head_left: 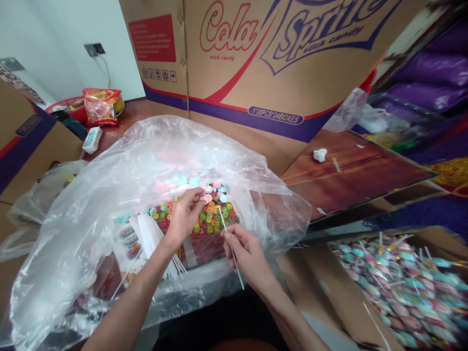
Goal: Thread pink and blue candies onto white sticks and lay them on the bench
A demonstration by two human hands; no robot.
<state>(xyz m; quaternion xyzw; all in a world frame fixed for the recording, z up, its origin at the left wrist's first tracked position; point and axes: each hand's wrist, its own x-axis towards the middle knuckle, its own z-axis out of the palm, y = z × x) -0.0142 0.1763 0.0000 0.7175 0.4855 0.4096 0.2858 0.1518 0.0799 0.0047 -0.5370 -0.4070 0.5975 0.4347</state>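
Note:
My left hand (185, 213) is over the candy pile, thumb and fingers closed in a pinch on a pink round candy (207, 198). My right hand (245, 247) grips a thin white stick (238, 271), which slants upward with its top end close to the candies. Beneath my fingers lie ring-shaped candies (213, 218) in red, yellow and green. Behind them are pastel pink and blue discs (183, 181), partly veiled by a clear plastic bag (69, 243). A bundle of white sticks (147, 233) lies beside my left forearm.
A large printed carton (226, 87) stands behind the bag. At the lower right, an open cardboard box (325, 292) holds many wrapped lollipops (405, 287). Crumpled white paper (320, 155) rests on the brown tabletop (358, 170). A red snack packet (101, 106) sits at the back left.

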